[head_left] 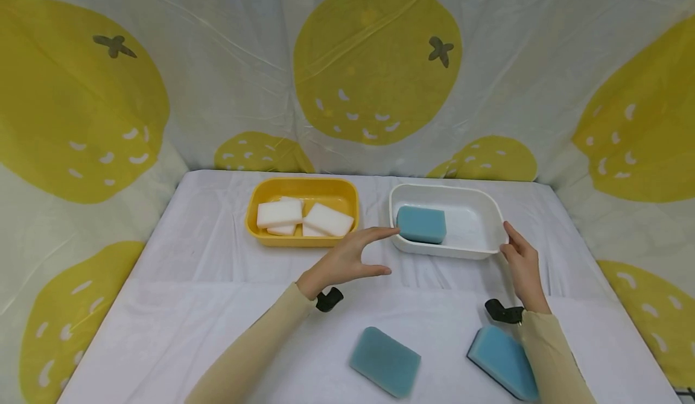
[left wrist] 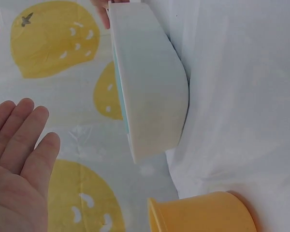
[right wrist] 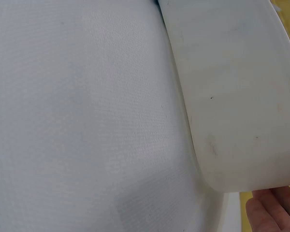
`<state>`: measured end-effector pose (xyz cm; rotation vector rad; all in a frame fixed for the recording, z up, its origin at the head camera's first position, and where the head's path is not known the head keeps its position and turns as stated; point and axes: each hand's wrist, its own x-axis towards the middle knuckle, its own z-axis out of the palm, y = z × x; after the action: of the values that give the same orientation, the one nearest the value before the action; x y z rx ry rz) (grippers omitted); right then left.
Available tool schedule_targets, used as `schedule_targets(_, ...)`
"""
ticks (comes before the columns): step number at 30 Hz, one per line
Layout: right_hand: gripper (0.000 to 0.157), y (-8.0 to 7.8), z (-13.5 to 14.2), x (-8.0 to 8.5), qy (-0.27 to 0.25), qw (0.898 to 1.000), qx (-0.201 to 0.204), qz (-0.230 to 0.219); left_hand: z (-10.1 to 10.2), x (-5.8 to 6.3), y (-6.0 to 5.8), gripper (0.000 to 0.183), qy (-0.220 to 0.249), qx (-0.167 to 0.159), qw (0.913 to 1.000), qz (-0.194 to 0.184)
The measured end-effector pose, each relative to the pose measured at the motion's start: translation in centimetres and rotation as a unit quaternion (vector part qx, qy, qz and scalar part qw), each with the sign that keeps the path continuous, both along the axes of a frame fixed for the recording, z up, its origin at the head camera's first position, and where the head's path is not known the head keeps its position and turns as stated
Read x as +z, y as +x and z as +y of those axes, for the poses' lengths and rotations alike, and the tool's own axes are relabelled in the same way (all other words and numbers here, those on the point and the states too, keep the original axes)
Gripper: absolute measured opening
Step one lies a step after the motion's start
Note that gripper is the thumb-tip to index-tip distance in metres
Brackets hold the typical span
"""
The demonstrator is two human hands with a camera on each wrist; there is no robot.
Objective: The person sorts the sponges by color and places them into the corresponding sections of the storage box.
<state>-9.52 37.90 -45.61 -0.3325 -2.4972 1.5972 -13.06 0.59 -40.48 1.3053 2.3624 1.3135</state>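
Observation:
A white tray at the back right of the table holds a blue sponge at its left end. My right hand holds the tray's right end, thumb and fingers at the rim; in the right wrist view its fingers show only partly, beyond the tray's wall. My left hand is beside the tray's left end, fingers extended and thumb apart, nothing in its palm. Its fingertips come close to the left rim; whether they touch is unclear. In the left wrist view the palm faces the camera.
Left of the white tray stands a yellow tray with several white sponges. Nearer me lie a blue-green sponge and another blue sponge, partly hidden by my right sleeve. A lemon-print cloth hangs behind the table.

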Motion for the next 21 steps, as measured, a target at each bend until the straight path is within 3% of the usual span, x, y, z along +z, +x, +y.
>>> schedule_targets(12, 0.053, 0.1, 0.0, 0.0, 0.001, 1.0, 0.001, 0.004, -1.5, -0.4, 2.0, 0.07, 0.037, -0.023, 0.9984, 0.036)
schedule_targets(21, 0.053, -0.1, 0.1, 0.0, 0.004, 1.0, 0.003, -0.005, -2.7, -0.9, 3.6, 0.072, 0.027, -0.032, 0.9991, 0.006)
